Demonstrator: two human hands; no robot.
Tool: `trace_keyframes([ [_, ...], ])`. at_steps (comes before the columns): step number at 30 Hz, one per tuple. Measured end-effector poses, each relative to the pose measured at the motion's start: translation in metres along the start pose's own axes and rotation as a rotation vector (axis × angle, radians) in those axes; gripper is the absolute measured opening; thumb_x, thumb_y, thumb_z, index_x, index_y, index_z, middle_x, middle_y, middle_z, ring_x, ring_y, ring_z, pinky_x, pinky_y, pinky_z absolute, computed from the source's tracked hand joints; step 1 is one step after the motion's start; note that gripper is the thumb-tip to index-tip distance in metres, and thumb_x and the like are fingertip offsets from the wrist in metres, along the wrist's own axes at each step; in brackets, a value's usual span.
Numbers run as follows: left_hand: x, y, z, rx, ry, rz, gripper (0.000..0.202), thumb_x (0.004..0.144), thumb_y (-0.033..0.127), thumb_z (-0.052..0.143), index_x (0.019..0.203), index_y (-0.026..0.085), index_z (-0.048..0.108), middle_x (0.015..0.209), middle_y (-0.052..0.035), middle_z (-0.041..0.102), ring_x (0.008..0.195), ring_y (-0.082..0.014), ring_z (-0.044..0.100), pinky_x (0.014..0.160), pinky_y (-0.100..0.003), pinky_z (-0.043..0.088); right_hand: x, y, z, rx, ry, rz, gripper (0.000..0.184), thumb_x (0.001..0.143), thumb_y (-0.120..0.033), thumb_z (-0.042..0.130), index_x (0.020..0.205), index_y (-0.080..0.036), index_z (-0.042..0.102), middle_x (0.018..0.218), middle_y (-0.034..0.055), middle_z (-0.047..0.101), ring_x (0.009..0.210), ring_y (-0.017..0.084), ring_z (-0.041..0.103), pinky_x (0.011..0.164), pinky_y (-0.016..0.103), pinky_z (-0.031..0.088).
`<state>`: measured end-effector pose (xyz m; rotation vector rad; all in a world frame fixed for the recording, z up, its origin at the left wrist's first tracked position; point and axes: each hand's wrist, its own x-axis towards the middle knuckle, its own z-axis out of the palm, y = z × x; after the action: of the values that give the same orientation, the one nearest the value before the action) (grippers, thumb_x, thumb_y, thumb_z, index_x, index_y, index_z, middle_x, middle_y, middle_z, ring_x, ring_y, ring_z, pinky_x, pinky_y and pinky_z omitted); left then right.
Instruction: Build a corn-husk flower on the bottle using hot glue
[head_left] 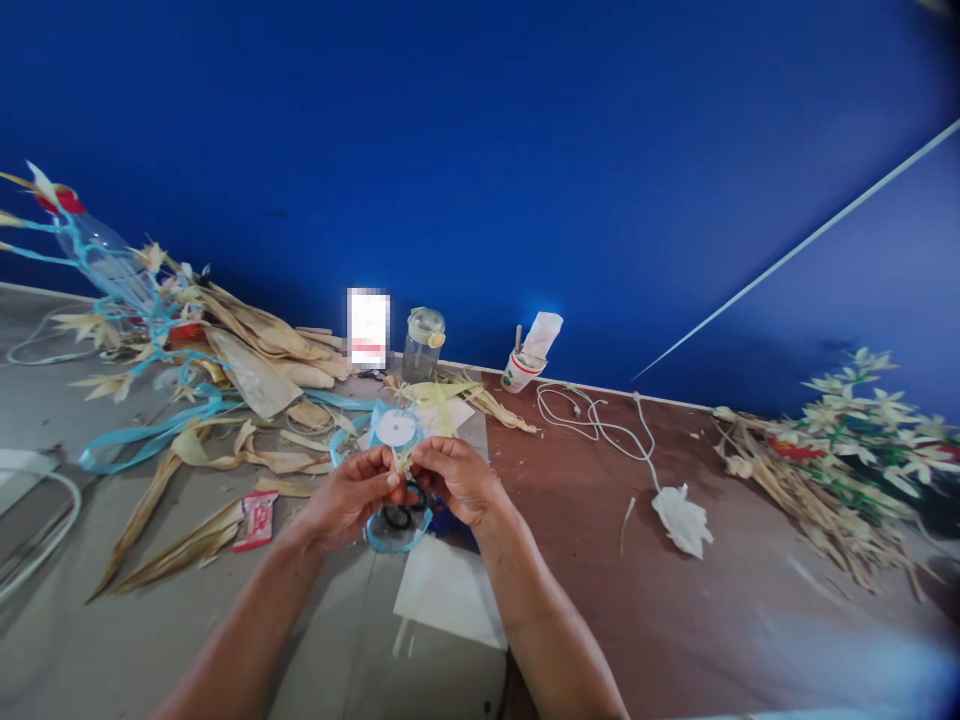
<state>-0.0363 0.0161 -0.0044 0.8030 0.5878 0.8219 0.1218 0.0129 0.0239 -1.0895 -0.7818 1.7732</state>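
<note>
Over the middle of the table, my left hand and my right hand meet, both with fingers pinched on a small pale yellow-green piece of husk. Its exact shape is partly hidden by my fingertips. Just behind them is a white spool with light blue ribbon around it. Below my hands lie black-handled scissors, their blades not visible, and a clear blue-rimmed roll or dish that I cannot make out fully. A white sheet of paper lies nearer to me.
Dried corn husks and blue ribbon spread over the left side, near a tilted plastic bottle. Along the blue wall stand a lidded jar and a paper cup. Rightward are a white cable, crumpled tissue and husk flowers.
</note>
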Motion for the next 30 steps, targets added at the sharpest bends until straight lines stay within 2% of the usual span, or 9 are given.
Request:
trace_keyframes([
  [12,0.0013,0.0023,0.0056,0.05,0.042,0.063,0.024,0.064,0.028,0.078,0.063,0.013,0.059,0.055,0.0007,0.057,0.055,-0.009,0.051,0.058,-0.021,0.04,-0.0055,-0.003,0.0045,-0.059,-0.111,-0.013,0.033,0.055,-0.044,0.077,0.06,-0.014,0.063,0.049,-0.0009,0.06,0.048,0.011,0.055,0.056,0.025,0.041],
  [23,0.0022,-0.0028,-0.0013,0.097,0.027,0.102,0.022,0.068,0.029,0.075,0.065,0.014,0.059,0.057,0.0001,0.058,0.059,-0.0107,0.052,0.059,-0.022,0.038,-0.0047,-0.0028,0.0062,-0.05,-0.101,-0.01,0.033,0.051,-0.043,0.08,0.058,-0.014,0.065,0.047,-0.001,0.06,0.047,0.011,0.054,0.057,0.025,0.04],
  [30,0.0011,-0.0008,0.0006,0.035,-0.013,0.065,0.019,0.071,0.028,0.073,0.068,0.013,0.061,0.06,-0.0017,0.059,0.062,-0.0111,0.053,0.062,-0.022,0.039,-0.0031,-0.0027,0.0011,-0.005,-0.152,-0.006,0.031,0.056,-0.042,0.077,0.061,-0.013,0.066,0.049,0.0004,0.06,0.048,0.011,0.053,0.057,0.025,0.039],
])
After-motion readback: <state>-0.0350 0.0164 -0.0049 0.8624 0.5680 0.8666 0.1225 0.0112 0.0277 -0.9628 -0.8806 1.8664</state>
